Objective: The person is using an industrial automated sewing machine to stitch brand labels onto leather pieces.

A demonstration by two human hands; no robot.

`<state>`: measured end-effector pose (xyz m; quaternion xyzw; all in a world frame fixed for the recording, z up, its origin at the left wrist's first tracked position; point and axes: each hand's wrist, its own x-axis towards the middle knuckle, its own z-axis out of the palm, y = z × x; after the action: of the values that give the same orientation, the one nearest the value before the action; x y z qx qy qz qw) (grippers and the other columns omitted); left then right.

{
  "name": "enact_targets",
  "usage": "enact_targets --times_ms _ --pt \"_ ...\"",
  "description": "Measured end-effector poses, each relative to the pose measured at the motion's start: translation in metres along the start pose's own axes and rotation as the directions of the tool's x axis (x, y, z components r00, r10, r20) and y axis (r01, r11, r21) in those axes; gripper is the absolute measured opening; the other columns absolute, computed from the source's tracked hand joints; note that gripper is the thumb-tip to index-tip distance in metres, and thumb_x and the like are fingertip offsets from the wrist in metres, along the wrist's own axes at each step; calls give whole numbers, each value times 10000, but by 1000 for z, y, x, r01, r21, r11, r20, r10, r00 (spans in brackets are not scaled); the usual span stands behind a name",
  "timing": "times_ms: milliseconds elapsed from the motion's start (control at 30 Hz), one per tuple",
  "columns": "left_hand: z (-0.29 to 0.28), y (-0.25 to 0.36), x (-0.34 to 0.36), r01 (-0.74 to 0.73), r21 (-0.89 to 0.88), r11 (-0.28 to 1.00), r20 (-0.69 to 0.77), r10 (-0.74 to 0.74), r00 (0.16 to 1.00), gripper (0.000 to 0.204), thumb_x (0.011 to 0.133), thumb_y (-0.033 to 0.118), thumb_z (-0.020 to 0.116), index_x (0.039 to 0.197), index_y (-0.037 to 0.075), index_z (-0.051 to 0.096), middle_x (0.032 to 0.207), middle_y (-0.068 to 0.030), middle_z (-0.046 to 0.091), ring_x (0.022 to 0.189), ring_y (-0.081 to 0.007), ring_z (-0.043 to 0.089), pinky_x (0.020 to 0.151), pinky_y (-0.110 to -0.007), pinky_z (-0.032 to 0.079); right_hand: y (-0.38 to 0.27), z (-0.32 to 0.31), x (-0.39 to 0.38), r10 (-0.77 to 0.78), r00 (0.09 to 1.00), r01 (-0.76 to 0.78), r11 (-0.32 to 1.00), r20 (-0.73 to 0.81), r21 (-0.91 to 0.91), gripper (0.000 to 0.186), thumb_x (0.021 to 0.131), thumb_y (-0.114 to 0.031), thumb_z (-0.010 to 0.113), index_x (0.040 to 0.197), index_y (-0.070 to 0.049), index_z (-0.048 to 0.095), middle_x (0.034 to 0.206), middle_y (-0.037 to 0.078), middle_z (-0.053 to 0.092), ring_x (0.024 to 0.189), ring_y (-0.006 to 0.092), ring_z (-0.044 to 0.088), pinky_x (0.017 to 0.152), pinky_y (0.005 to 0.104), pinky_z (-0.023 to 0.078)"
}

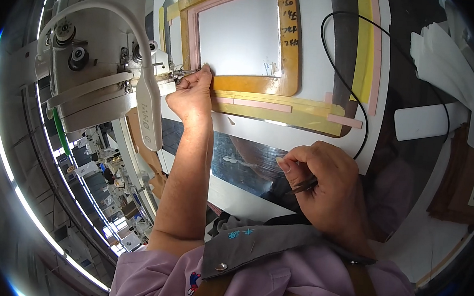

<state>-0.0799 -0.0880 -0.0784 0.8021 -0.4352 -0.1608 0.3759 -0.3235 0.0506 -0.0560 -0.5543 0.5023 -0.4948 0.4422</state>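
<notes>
My left hand reaches up to the needle area of a sewing machine, its fingertips pinched together by the lower left corner of a brown template frame. What they grip, if anything, is hidden. Inside the frame is a white panel, with pink strips along its left and top edges. Lower right, above the dark shiny machine bed, my right hand is curled around a slim dark metal tool. Its tip pokes out from the fingers; most of it is covered.
A white gooseneck lamp arches over the machine beside my left forearm. Across the white board with yellow and pink tape runs a black cable. White cut pieces and stacked brown pieces lie at the right.
</notes>
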Motion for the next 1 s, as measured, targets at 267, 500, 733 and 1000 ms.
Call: enact_targets --times_ms 267,500,733,1000 --pt "2 7 -5 34 -59 998 3 -34 999 205 820 113 857 772 -50 744 745 -89 724 691 -102 638 746 -245 532 2 7 -1 23 999 -23 1000 -31 -10 162 864 -118 777 888 -71 624 715 67 599 621 276 588 587 415 446" --pt "3 0 1 38 -13 999 -19 -38 999 226 823 142 879 850 -41 749 752 -45 699 641 -90 570 618 -223 457 1 8 0 21 1000 -21 1000 -18 -11 164 863 -118 779 892 -69 626 719 68 605 623 278 595 588 412 450" --pt "0 -6 -3 28 -79 996 -2 -29 1000 202 842 106 854 898 -55 745 772 -44 705 654 -75 578 615 -211 457 2 7 -1 37 999 -37 999 -22 4 161 869 -115 776 896 -71 624 718 64 607 607 267 593 578 410 446" --pt "-4 -6 -9 -147 50 988 38 145 989 212 866 132 818 990 -39 793 660 -17 690 586 -56 574 608 -218 493 2 7 -1 43 999 -42 999 -14 18 169 866 -112 779 899 -71 618 726 67 615 618 264 604 585 403 453"
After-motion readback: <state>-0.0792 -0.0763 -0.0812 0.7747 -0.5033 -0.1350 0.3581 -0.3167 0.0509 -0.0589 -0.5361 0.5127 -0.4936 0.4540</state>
